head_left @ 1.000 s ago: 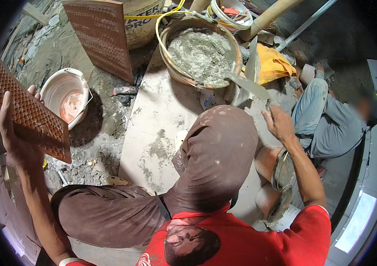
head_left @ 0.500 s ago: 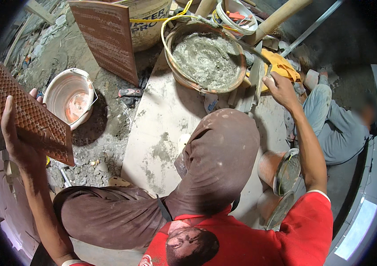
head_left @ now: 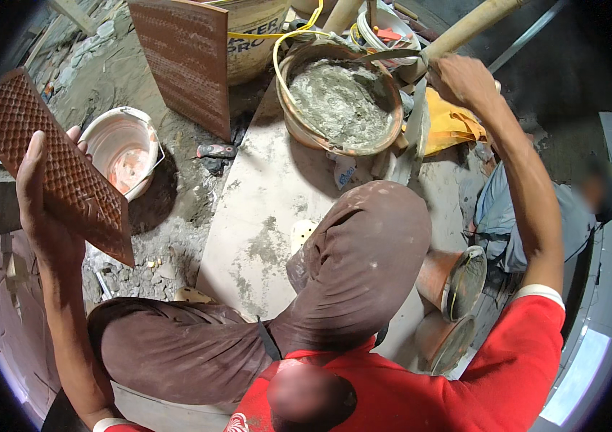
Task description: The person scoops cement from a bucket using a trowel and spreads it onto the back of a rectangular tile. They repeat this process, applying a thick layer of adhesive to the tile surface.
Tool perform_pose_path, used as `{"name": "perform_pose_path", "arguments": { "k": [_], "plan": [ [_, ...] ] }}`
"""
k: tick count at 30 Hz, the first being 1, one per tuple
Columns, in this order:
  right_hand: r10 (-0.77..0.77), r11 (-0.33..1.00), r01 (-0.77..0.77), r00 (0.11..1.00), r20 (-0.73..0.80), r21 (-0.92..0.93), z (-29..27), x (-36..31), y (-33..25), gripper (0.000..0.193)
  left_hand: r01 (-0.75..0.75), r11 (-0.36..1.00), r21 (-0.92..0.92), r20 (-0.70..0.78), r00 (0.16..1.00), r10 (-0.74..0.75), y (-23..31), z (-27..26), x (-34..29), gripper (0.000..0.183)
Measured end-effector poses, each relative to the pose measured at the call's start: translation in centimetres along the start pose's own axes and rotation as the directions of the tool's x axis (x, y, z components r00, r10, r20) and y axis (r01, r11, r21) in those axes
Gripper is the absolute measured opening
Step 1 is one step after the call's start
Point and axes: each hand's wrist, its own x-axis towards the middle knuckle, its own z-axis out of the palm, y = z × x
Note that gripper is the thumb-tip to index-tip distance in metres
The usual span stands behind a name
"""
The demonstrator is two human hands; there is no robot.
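In our left hand [head_left: 50, 216] we hold a brown tile [head_left: 61, 158] up on the left, tilted, its honeycombed face turned toward us; the fingers are clamped on it, with the thumb up along one side and fingertips showing past the other. Our right hand [head_left: 461, 83] is raised at the upper right, fingers closed around the handle of a trowel [head_left: 396, 55], most of which they hide. The trowel's blade reaches left to the far right rim of a round mortar bucket [head_left: 306, 137]; we cannot tell whether its tip touches the grey mortar [head_left: 338, 104] inside. The mortar bucket, with its yellow handle, stands on a pale board [head_left: 255, 237] in front of our brown-trousered knee. Just right of it are an upright grey metal sheet [head_left: 415, 129] and a yellow-orange bag [head_left: 453, 126]. Beyond our tile, a whitish bucket [head_left: 101, 133] with reddish stains stands on the ground, and farther back a larger ribbed tile [head_left: 183, 68] stands on edge before a big tub [head_left: 257, 29]. Near our right elbow sits a co-worker [head_left: 507, 209], partly hidden by our forearm.
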Motion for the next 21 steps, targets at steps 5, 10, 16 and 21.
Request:
{"name": "perform_pose_path", "arguments": {
  "k": [5,10,16,21],
  "plan": [
    [-0.006,1.0,0.007,0.999,-0.039,0.022,-0.6,3.4,0.5,0.027,0.004,1.0,0.03,-0.042,0.999,-0.003,0.4,0.2,-0.1,0.065],
    [0.041,0.995,-0.069,0.931,0.362,0.066,-1.1,1.8,0.4,0.033,-0.019,0.999,0.05,-0.018,1.0,0.02,0.5,-0.2,-0.3,0.066],
    [0.055,0.986,-0.099,0.952,0.3,0.132,-0.2,-2.2,2.4,0.034,-0.002,1.0,0.008,-0.015,1.0,0.002,-0.1,-0.5,0.3,0.063],
    [-0.078,0.971,-0.013,0.926,0.369,0.24,-0.8,-6.5,1.3,0.036,-0.035,0.999,-0.017,0.038,0.999,0.036,-0.7,-1.7,0.6,0.059]
  ]
}}
